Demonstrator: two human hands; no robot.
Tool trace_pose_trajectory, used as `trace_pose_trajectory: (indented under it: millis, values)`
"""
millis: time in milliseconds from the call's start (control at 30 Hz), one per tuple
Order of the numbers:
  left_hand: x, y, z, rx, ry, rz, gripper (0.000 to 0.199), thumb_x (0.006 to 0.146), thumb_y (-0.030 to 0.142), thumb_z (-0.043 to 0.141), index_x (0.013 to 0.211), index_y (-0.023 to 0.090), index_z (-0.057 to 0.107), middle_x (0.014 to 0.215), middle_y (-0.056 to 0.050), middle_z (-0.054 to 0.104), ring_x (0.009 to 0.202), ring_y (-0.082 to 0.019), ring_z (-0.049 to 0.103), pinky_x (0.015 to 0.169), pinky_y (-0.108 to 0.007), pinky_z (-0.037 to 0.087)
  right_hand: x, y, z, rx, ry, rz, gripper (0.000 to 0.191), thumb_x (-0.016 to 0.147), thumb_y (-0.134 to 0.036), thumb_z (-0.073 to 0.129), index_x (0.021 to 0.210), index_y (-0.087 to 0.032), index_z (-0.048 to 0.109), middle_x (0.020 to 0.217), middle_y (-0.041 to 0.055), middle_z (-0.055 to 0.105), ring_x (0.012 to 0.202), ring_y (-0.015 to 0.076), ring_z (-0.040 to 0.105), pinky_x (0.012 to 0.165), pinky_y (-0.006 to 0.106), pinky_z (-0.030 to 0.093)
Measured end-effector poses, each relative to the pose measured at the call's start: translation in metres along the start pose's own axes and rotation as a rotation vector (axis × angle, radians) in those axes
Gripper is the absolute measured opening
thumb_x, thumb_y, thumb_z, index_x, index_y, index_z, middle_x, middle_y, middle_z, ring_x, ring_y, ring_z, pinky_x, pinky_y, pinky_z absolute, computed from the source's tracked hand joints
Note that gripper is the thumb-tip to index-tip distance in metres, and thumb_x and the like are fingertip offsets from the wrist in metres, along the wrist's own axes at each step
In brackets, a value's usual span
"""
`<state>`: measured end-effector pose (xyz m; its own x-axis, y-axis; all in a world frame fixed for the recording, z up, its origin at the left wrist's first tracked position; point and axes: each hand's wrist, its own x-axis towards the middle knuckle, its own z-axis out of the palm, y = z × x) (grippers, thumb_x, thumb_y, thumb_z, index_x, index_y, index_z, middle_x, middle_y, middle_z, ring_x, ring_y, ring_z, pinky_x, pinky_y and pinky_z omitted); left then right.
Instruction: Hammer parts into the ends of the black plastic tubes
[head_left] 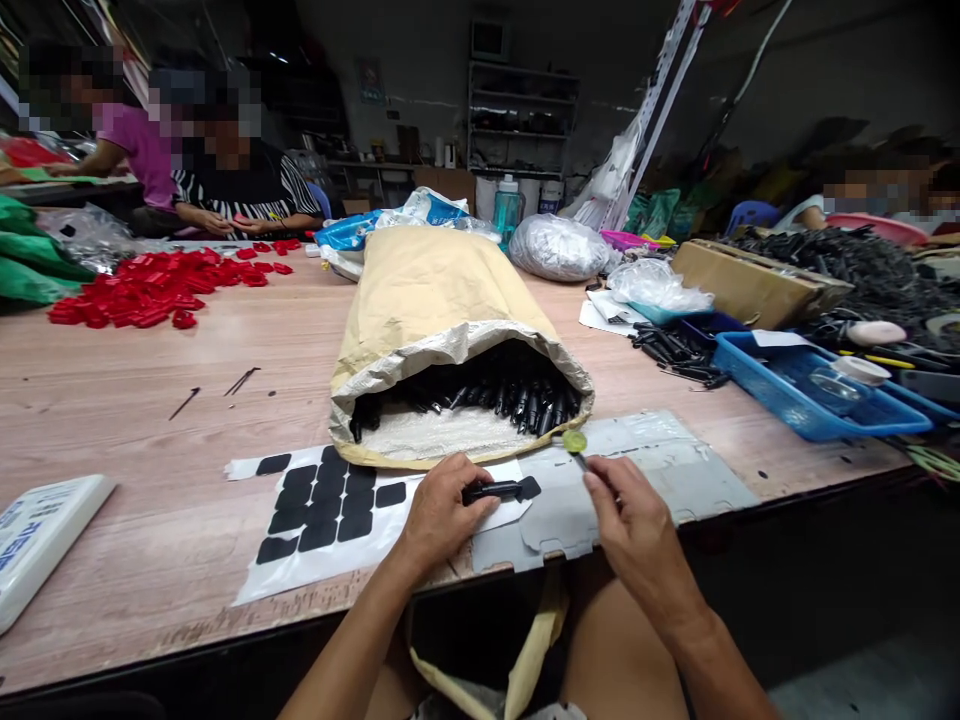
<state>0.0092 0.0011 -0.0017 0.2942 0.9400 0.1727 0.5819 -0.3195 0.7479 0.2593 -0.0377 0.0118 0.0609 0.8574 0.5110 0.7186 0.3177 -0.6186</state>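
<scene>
My left hand [448, 505] is near the middle of the near edge of the tabletop [270, 350], its grip closed, fingers and thumb round a slim black part [491, 491] that lies roughly level, pointing right. A dark patch [529, 488] sits at the part's right end, above the grey board [705, 478]; I can't tell whether they touch. My right hand [630, 510], just to the right, has its grip pinched shut on a thin tool [577, 458] with a round yellow-green end [574, 441], tilted up and left close to the sack's mouth. The paper sack [450, 280] lies beyond both hands, open toward me, with many black pieces [536, 400] inside. Left of my left hand, a white sheet [259, 582] carries rows of dark rounded squares [328, 493], and farther left is a white box [49, 545]. Small dark sticks [242, 381] lie between the sheet and a red pile [142, 287] on the far left. On the right I see a blue basket [817, 418], more black pieces and a cardboard box [742, 283]; a clear bag [559, 247] and a bottle [508, 208] stand far back. Two people [232, 190] sit at the far left.
</scene>
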Motion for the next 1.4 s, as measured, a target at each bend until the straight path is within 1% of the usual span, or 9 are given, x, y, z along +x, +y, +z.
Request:
trace_pose_trajectory:
  millis: [100, 200, 367, 533, 767, 900, 1067, 1233, 1400]
  values:
    - [0.000, -0.002, 0.001, -0.037, 0.016, -0.028, 0.010, 0.078, 0.020, 0.074, 0.087, 0.022, 0.076, 0.085, -0.001, 0.061, 0.087, -0.019, 0.057, 0.078, -0.030, 0.042, -0.007, -0.026, 0.014, 0.097, -0.110, -0.038, 0.024, 0.100, -0.028, 0.049, 0.116, -0.023, 0.066, 0.100, 0.0085, 0.066, 0.095, 0.0217, 0.063, 0.085, 0.034, 0.052]
    - [0.001, -0.004, 0.003, -0.078, 0.034, -0.040, 0.011, 0.077, 0.021, 0.076, 0.087, 0.022, 0.079, 0.082, -0.001, 0.060, 0.086, -0.019, 0.057, 0.077, -0.029, 0.042, -0.016, -0.038, 0.023, 0.101, -0.158, -0.064, 0.032, 0.101, -0.024, 0.048, 0.129, -0.025, 0.063, 0.102, 0.0082, 0.066, 0.095, 0.0210, 0.064, 0.085, 0.034, 0.053]
    - [0.002, -0.007, 0.004, -0.112, 0.041, -0.041, 0.010, 0.076, 0.025, 0.077, 0.085, 0.023, 0.081, 0.079, 0.000, 0.058, 0.084, -0.018, 0.057, 0.073, -0.028, 0.042, -0.030, -0.040, 0.033, 0.102, -0.100, -0.149, 0.045, 0.099, -0.018, 0.047, 0.141, -0.032, 0.058, 0.101, 0.0081, 0.064, 0.091, 0.0201, 0.065, 0.081, 0.032, 0.055]
    - [0.001, -0.005, 0.004, -0.110, 0.056, -0.021, 0.009, 0.079, 0.024, 0.075, 0.084, 0.023, 0.081, 0.078, 0.000, 0.058, 0.080, -0.017, 0.057, 0.073, -0.028, 0.042, -0.033, -0.035, 0.040, 0.045, -0.164, -0.122, 0.046, 0.099, -0.016, 0.046, 0.139, -0.033, 0.060, 0.091, 0.0053, 0.061, 0.078, 0.0168, 0.063, 0.075, 0.029, 0.054]
    - [0.002, -0.006, 0.003, -0.091, 0.050, -0.031, 0.011, 0.078, 0.024, 0.074, 0.087, 0.023, 0.081, 0.081, -0.001, 0.061, 0.086, -0.019, 0.059, 0.076, -0.030, 0.044, -0.025, -0.037, 0.028, 0.058, -0.028, -0.129, 0.045, 0.099, -0.017, 0.048, 0.141, -0.031, 0.058, 0.100, 0.0071, 0.064, 0.090, 0.0186, 0.065, 0.081, 0.030, 0.054]
    - [0.002, -0.005, 0.003, -0.070, 0.050, -0.029, 0.011, 0.078, 0.023, 0.073, 0.086, 0.023, 0.080, 0.080, -0.001, 0.061, 0.084, -0.019, 0.059, 0.075, -0.030, 0.043, -0.028, -0.031, 0.031, 0.013, -0.099, -0.095, 0.040, 0.100, -0.019, 0.047, 0.135, -0.030, 0.063, 0.094, 0.0056, 0.064, 0.084, 0.0181, 0.065, 0.078, 0.030, 0.054]
    - [0.000, -0.005, 0.000, -0.055, 0.023, -0.002, 0.011, 0.085, 0.028, 0.068, 0.091, 0.022, 0.076, 0.086, -0.002, 0.062, 0.087, -0.019, 0.058, 0.077, -0.031, 0.042, -0.018, -0.019, 0.020, -0.066, 0.024, -0.066, 0.035, 0.100, -0.024, 0.050, 0.131, -0.028, 0.065, 0.102, 0.0062, 0.068, 0.093, 0.0197, 0.065, 0.084, 0.031, 0.051]
    - [0.000, -0.002, -0.003, -0.046, -0.016, 0.014, 0.023, 0.096, 0.031, 0.054, 0.084, 0.021, 0.071, 0.086, -0.002, 0.059, 0.089, -0.020, 0.057, 0.080, -0.031, 0.041, -0.009, 0.013, 0.008, -0.390, 0.034, -0.042, 0.032, 0.099, -0.024, 0.050, 0.125, -0.028, 0.069, 0.094, 0.0040, 0.068, 0.083, 0.0190, 0.062, 0.073, 0.031, 0.045]
    - [0.000, -0.005, -0.002, 0.016, -0.018, 0.041, 0.038, 0.101, 0.032, 0.044, 0.067, 0.019, 0.055, 0.080, -0.001, 0.054, 0.083, -0.018, 0.052, 0.076, -0.031, 0.039, -0.011, 0.039, 0.014, -0.588, 0.046, -0.109, 0.031, 0.095, -0.020, 0.054, 0.119, -0.026, 0.072, 0.088, 0.0052, 0.067, 0.084, 0.0223, 0.055, 0.076, 0.035, 0.041]
